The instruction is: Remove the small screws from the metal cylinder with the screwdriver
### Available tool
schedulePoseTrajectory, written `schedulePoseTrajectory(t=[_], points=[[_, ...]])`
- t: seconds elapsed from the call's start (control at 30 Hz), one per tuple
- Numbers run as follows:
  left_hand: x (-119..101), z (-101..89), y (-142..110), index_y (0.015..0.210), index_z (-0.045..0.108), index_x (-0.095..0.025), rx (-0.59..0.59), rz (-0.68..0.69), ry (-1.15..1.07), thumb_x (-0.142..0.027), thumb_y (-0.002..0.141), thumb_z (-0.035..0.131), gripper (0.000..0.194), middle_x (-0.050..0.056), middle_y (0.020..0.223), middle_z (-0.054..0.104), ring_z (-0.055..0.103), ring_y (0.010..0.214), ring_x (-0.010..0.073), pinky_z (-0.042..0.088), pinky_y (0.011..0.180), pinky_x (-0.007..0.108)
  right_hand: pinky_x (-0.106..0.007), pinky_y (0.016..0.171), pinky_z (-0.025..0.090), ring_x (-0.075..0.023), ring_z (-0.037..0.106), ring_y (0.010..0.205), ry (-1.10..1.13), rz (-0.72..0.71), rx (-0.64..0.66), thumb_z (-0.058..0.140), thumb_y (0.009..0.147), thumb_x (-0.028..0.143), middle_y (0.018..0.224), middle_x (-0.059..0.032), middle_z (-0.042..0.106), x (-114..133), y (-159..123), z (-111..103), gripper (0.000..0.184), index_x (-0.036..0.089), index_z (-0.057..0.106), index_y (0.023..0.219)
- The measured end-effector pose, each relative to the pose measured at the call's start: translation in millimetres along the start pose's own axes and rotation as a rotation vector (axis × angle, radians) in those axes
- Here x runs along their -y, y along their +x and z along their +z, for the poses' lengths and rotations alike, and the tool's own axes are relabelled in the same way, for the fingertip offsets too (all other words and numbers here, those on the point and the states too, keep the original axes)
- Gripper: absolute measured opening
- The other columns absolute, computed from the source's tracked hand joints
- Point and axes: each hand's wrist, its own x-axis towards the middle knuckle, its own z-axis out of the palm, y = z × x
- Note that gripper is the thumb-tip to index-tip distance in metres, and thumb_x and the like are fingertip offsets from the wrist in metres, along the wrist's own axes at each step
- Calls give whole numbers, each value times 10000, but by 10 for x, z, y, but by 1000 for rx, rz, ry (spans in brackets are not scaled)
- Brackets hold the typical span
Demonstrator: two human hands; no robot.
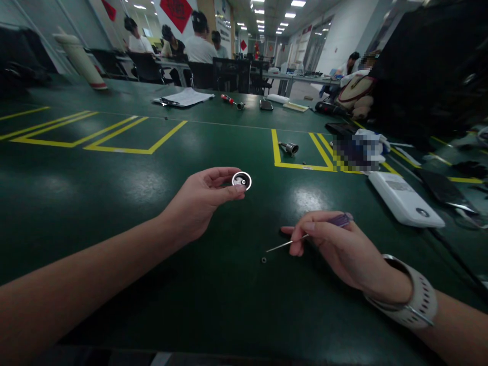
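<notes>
My left hand [206,198] pinches a small round metal cup [247,176] between thumb and fingers, its open end turned towards me. A small part shows inside the cup, too small to name. In my right hand [328,236] is a screwdriver [339,220] with a purple handle and a thin shaft, held like a pen. The shaft slants down to the left. Close to its tip, a tiny dark ring-shaped part [264,260] lies on the green table [229,305]; whether the two touch I cannot tell.
Inside a yellow-taped area stands a metal socket-like part [291,148]. Farther back lie papers [185,96], a red-handled screwdriver [227,99] and a dark phone-like object [266,104]. A white device [404,198] with a cable sits at right. A tumbler [82,58] stands far left.
</notes>
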Motion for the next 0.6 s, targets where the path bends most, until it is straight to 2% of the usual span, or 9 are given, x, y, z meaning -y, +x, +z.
schedulePoseTrajectory(t=[0.17,0.27,0.37,0.47,0.53,0.6], points=[[-21,-26,19,921,674,-135,64,-9,-90,-190,684,735,251,47,919,686,641,755,124,504,621,193,-349,800,521,-134,622,620,-154,-68,73,559,838,254,632,-15,676,-52,-32,-26,213,163,691,698],[-33,-23,11,927,656,-134,64,-36,-138,-178,731,696,205,56,944,681,656,788,144,533,677,226,-327,714,549,-155,648,641,-252,-164,84,540,846,237,626,-22,678,-53,-43,-14,219,163,693,708],[-46,-6,-5,919,636,-122,53,-54,-195,-152,768,652,155,70,936,683,664,823,163,544,771,285,-287,617,556,-176,671,669,-382,-207,72,509,844,202,615,-30,679,2,-57,22,240,163,687,688],[-54,10,-14,909,627,-108,37,-52,-234,-117,802,602,110,76,926,684,664,849,163,537,822,294,-260,562,552,-174,672,631,-535,-261,58,482,832,166,577,-24,670,83,-88,80,262,169,666,645],[-51,16,-12,905,625,-106,23,-51,-251,-90,807,581,108,71,913,685,662,868,165,535,831,289,-269,593,562,-167,663,603,-634,-328,44,472,820,141,561,-12,660,119,-120,128,264,176,639,618],[-40,20,-10,901,625,-107,16,-53,-262,-68,794,584,121,62,889,687,661,875,165,534,837,284,-306,708,568,-152,649,596,-717,-402,25,463,809,111,566,3,644,124,-157,176,253,179,615,619]])
